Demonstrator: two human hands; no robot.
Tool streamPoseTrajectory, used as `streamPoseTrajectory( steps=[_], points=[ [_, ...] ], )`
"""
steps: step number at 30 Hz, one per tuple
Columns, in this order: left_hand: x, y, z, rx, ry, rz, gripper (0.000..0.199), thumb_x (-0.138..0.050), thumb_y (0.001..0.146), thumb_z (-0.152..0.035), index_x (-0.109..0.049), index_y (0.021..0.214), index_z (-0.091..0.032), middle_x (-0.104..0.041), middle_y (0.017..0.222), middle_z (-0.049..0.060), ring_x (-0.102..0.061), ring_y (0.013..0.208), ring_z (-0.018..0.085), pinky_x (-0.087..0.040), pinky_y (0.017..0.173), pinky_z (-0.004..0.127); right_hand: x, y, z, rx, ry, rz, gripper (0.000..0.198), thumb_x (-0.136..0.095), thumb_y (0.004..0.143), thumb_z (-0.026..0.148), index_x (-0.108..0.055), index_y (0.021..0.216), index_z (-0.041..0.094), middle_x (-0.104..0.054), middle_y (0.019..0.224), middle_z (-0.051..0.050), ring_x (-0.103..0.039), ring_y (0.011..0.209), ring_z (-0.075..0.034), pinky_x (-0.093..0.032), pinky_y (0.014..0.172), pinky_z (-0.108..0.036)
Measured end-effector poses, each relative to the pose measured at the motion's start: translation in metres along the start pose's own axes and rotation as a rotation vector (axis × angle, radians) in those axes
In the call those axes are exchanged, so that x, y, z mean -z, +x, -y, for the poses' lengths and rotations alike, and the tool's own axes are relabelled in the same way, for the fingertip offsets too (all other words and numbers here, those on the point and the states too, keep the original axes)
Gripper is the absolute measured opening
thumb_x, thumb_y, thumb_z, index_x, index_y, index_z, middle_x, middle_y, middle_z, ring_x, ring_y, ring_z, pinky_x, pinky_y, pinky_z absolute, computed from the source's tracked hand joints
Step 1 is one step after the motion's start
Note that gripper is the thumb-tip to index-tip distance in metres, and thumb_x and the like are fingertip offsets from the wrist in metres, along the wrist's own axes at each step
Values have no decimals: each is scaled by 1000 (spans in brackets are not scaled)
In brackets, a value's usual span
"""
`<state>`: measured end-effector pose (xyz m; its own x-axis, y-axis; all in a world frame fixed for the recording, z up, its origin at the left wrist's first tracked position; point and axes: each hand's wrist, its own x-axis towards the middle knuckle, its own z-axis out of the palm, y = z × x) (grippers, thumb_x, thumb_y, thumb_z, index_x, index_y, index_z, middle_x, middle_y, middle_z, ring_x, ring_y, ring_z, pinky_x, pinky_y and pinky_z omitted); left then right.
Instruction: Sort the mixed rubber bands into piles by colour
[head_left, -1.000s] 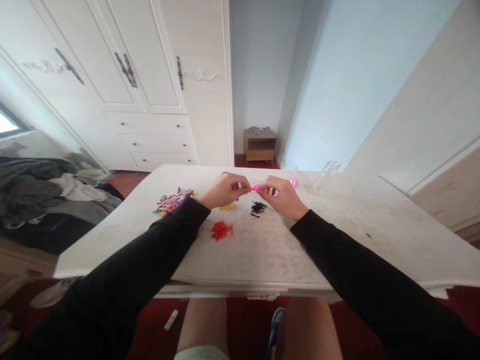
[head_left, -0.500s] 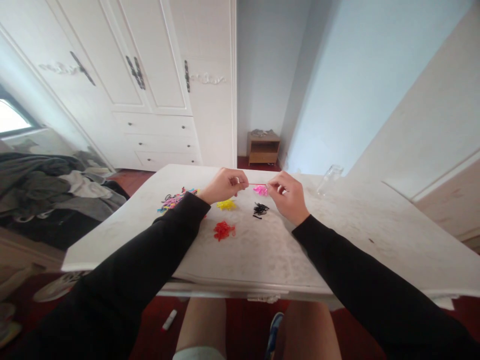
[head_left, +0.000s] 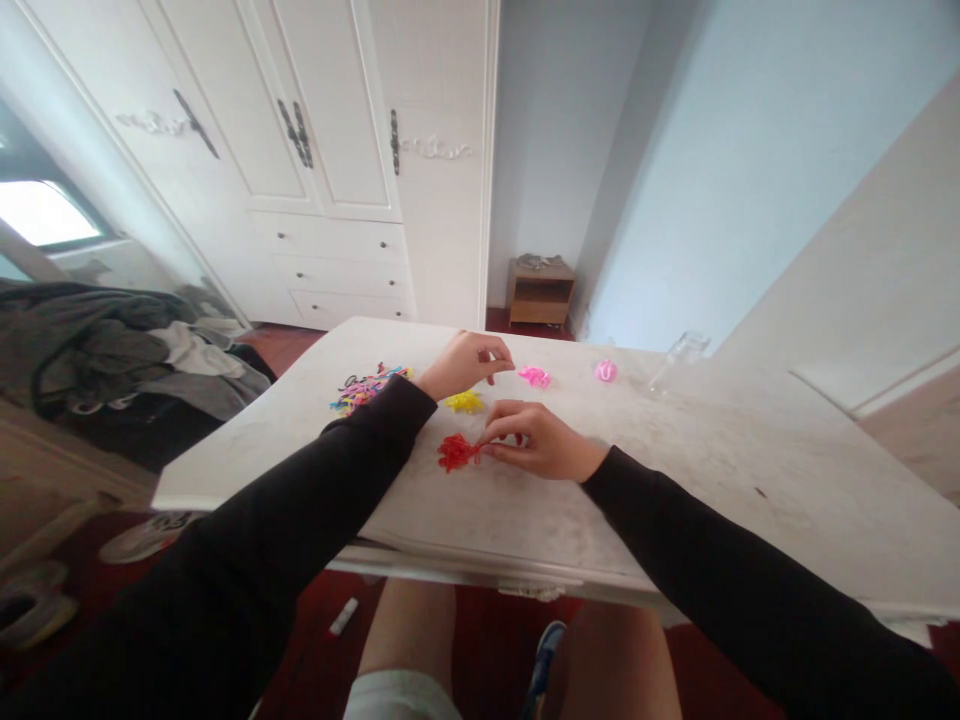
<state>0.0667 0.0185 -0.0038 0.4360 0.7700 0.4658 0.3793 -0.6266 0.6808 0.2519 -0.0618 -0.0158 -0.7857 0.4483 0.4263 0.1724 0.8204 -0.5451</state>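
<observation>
My right hand pinches a red rubber band at the right edge of a loose pile of red rubber bands. My left hand is raised over the table, thumb and fingers curled together; whether anything thin is between the tips is not clear. Just below it lies a small yellow pile of bands. A pink pile sits right of its fingertips. Left of my left wrist spreads a mixed heap of coloured bands. My right hand covers the place of the black pile.
On the white table, a pink round object and a clear glass jar lying tilted stand at the far right. Clothes are heaped at left. A wardrobe and a small wooden cabinet are behind the table.
The red band is no longer stretched between my hands. My right hand has come down and left to the red pile, now over the black bands. My left hand stays raised.
</observation>
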Motion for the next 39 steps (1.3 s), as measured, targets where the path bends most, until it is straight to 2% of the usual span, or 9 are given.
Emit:
streamPoseTrajectory(
  steps=[3, 5, 10, 14, 19, 24, 31, 39],
  points=[
    [-1, 0, -2, -47, 23, 6, 17, -75, 84, -28, -73, 76, -14, -67, 61, 1, -64, 50, 9, -46, 52, 18, -4, 2, -2, -41, -64, 13, 15, -63, 95, 25, -76, 89, 21, -67, 89, -4, -61, 79, -15, -47, 72, -29],
    [-2, 0, -3, -88, 20, -7, 18, -76, 83, -30, -74, 75, -14, -69, 68, 2, -63, 50, 8, -46, 51, 18, -3, 2, -3, -77, -114, -56, 15, -65, 93, 27, -75, 85, 20, -66, 86, -4, -60, 78, -15, -46, 72, -29],
    [-3, -1, -7, -95, -76, -11, 23, -76, 83, -34, -73, 73, -14, -68, 75, 4, -62, 51, 7, -47, 50, 19, 14, -2, -5, -195, -212, -356, 9, -67, 89, 24, -70, 81, 20, -63, 79, -2, -55, 67, -13, -44, 65, -29],
    [-4, -3, -9, -54, -172, 15, 24, -76, 83, -36, -73, 76, -13, -67, 74, 4, -64, 52, 9, -48, 49, 19, 30, -6, -12, -254, -273, -572, 5, -71, 84, 23, -68, 85, 20, -62, 80, -2, -58, 71, -16, -45, 62, -29],
    [-6, -5, -13, -12, -218, 53, 28, -77, 81, -40, -73, 76, -13, -66, 69, 2, -64, 51, 9, -47, 47, 18, 34, -7, -19, -265, -267, -550, 11, -70, 88, 32, -71, 89, 20, -68, 85, -5, -62, 74, -17, -46, 61, -29],
    [-10, -6, -19, -3, -230, 69, 29, -78, 80, -41, -73, 73, -13, -65, 65, 1, -62, 49, 8, -47, 47, 17, 33, -7, -18, -256, -240, -568, 21, -69, 90, 40, -75, 85, 21, -71, 80, -5, -63, 70, -17, -46, 61, -30],
    [-10, -7, -18, 40, -228, 87, 26, -79, 79, -38, -73, 86, -14, -66, 61, 0, -64, 50, 10, -47, 48, 18, 38, -9, -18, -287, -238, -637, 17, -70, 87, 34, -76, 79, 21, -72, 75, -3, -62, 66, -16, -46, 61, -31],
    [-12, -7, -16, 31, -167, 51, 15, -71, 85, -28, -67, 80, -15, -61, 53, -3, -64, 48, 10, -46, 48, 18, 38, -7, -19, -328, -183, -654, 13, -71, 84, 30, -73, 76, 20, -71, 75, -2, -61, 68, -16, -44, 62, -30]
  ],
)
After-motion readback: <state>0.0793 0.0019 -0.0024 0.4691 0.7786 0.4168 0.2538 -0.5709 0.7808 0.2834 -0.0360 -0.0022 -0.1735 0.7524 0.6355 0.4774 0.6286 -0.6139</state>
